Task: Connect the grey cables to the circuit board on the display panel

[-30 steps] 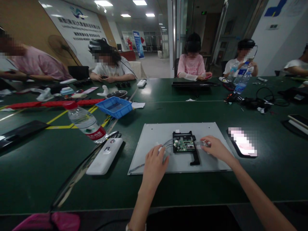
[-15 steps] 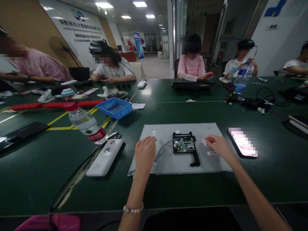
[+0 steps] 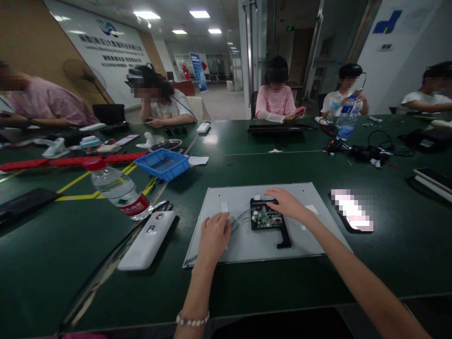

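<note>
A flat grey panel lies on the green table in front of me. On it is a green circuit board in a black bracket, with thin grey cables running out to the left. My left hand rests over the panel's left part, fingers curled together at the cables; whether it grips them is hidden. Over the bracket's upper right corner hovers my right hand, thumb and fingers apart, pointing left, nothing visible in them. A white label lies on the panel, right of that hand.
Left of the panel lie a white power bank and a tilted water bottle. A blue basket stands behind them. A lit phone is on the right. Several people sit across the table, near a black monitor-like object.
My right hand has moved left from the label on the panel's right side to the bracket's top. The left hand has stayed by the cables. The whole view has shifted slightly.
</note>
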Tool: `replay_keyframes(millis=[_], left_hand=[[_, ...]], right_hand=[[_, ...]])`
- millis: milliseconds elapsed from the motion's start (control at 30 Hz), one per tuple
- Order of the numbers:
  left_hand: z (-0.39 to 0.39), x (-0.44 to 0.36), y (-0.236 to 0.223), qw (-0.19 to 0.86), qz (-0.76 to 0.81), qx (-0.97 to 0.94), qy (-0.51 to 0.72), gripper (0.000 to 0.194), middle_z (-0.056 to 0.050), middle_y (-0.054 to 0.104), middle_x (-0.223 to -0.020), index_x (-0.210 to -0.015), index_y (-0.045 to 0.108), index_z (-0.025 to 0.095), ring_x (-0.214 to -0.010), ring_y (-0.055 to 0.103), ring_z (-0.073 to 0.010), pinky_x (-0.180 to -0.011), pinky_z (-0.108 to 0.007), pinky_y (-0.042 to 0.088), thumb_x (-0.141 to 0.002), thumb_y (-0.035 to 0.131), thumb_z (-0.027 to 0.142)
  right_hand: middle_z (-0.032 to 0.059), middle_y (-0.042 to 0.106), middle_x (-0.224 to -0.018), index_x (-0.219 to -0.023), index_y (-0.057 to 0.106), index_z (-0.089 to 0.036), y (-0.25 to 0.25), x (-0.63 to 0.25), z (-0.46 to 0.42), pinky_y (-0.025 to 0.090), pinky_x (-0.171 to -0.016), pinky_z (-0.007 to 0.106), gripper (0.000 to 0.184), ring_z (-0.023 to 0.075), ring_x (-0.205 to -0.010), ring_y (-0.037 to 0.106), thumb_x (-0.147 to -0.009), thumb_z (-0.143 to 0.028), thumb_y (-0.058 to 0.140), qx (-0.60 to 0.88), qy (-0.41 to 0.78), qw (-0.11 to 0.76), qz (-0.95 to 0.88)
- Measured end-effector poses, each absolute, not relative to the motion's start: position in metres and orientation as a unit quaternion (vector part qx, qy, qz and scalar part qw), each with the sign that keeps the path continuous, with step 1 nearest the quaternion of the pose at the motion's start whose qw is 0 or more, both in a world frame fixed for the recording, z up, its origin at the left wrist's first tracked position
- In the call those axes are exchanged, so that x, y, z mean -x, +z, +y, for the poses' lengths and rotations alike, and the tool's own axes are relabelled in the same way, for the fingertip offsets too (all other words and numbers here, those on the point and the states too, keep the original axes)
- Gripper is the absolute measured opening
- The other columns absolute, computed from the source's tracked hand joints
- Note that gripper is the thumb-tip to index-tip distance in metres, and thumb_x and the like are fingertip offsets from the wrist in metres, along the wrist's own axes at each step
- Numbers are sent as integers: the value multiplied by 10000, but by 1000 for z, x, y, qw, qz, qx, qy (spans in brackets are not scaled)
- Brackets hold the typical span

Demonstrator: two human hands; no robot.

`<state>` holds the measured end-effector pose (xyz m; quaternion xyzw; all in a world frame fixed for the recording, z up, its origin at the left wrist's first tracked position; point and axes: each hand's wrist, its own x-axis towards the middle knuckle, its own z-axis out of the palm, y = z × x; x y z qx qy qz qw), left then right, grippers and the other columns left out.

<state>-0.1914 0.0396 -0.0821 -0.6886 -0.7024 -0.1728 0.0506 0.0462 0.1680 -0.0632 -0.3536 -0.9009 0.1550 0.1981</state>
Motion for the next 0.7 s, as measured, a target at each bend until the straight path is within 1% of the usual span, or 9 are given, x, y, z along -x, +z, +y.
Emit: replay_keyframes(millis=[67, 233, 500, 567, 633, 700], left_hand=[[38, 191, -81, 50, -703, 688, -173, 265, -82, 626, -1141, -1106, 562, 212, -1086, 553, -234, -966, -433, 364, -872, 437, 209], [37, 193, -82, 50, -707, 686, -168, 255, -77, 618, -1147, -1099, 565, 207, -1093, 545, -230, -976, -423, 358, -888, 421, 216], [38, 195, -84, 56, -704, 687, -171, 275, -83, 604, -1171, -1130, 556, 203, -1102, 537, -239, -988, -462, 344, -899, 410, 232], [37, 195, -83, 59, -703, 687, -174, 280, -85, 602, -1173, -1140, 550, 200, -1101, 537, -237, -984, -458, 351, -897, 413, 227], [37, 195, -83, 62, -699, 689, -179, 277, -85, 603, -1169, -1140, 547, 202, -1092, 540, -232, -979, -452, 360, -897, 416, 225], [38, 195, -83, 64, -694, 693, -183, 270, -86, 604, -1164, -1134, 547, 204, -1083, 544, -230, -973, -450, 366, -897, 419, 226]], right_hand=[[84, 549, -1172, -1169, 525, -165, -60, -30, 169, 500, -815, 407, 323, 200, -975, 575, -891, -329, 531, 347, 157, 191, -905], [82, 552, -1167, -1166, 529, -162, -60, -12, 170, 499, -816, 409, 324, 206, -978, 575, -888, -330, 533, 348, 149, 177, -909], [83, 547, -1177, -1170, 525, -171, -63, -22, 179, 500, -817, 407, 322, 199, -976, 574, -891, -332, 529, 399, 107, 172, -894], [91, 564, -1157, -1134, 555, -171, -63, -35, 184, 486, -838, 404, 278, 204, -985, 569, -899, -313, 513, 418, 93, 176, -886], [102, 607, -1087, -1047, 613, -165, -66, -51, 189, 455, -867, 380, 209, 214, -993, 565, -906, -252, 485, 445, 65, 179, -875], [107, 645, -1004, -958, 655, -164, -73, -67, 192, 429, -872, 344, 206, 220, -985, 569, -896, -186, 460, 467, 27, 175, -866]])
